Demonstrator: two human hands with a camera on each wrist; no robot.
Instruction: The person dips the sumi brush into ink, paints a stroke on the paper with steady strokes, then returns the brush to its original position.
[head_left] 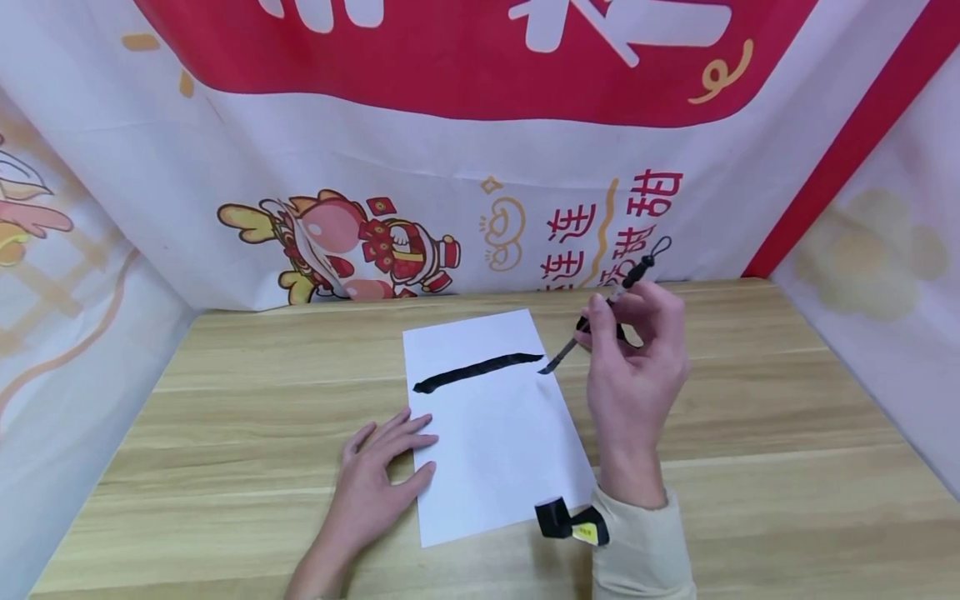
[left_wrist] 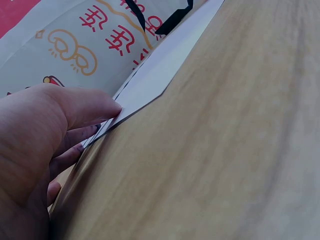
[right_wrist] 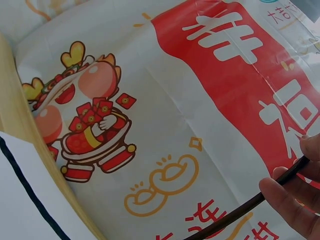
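My right hand (head_left: 637, 362) pinches a writing brush (head_left: 564, 353) between thumb and fingers. The brush slants, with a cord loop at its upper end and its dark tip over the right edge of a white sheet of paper (head_left: 495, 450). Across the upper part of the sheet runs a thick black ink stroke (head_left: 480, 368), its right end close to the brush tip. In the right wrist view the dark brush handle (right_wrist: 245, 207) crosses below the fingers. My left hand (head_left: 375, 479) lies with spread fingers on the paper's left edge; the thumb (left_wrist: 95, 107) touches the sheet in the left wrist view.
The sheet lies on a wood-grain table (head_left: 247, 425). A black object (head_left: 627, 334) shows partly behind my right hand. Printed cloth (head_left: 480, 150) hangs behind the table and at both sides. A small black and yellow device (head_left: 570, 521) sits at my right sleeve cuff.
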